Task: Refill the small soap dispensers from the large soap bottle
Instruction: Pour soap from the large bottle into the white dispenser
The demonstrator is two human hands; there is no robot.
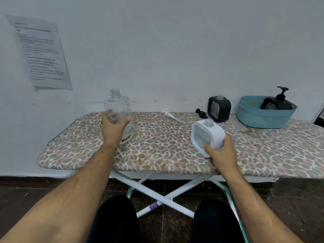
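The large clear soap bottle (117,109) stands uncapped on the leopard-print ironing board (157,146), left of centre. My left hand (113,128) wraps around its lower body. A small white square dispenser (206,135) with an open neck sits tilted at centre right, and my right hand (220,150) grips its lower right corner. A small black square dispenser (219,108), also uncapped, stands behind it by the wall. A white pump head (171,115) and a black pump head (201,113) lie loose on the board.
A teal basket (264,114) at the back right holds another black dispenser (278,100) with its pump on. A printed sheet (40,51) hangs on the wall at left. The board's white crossed legs (164,193) stand between my knees.
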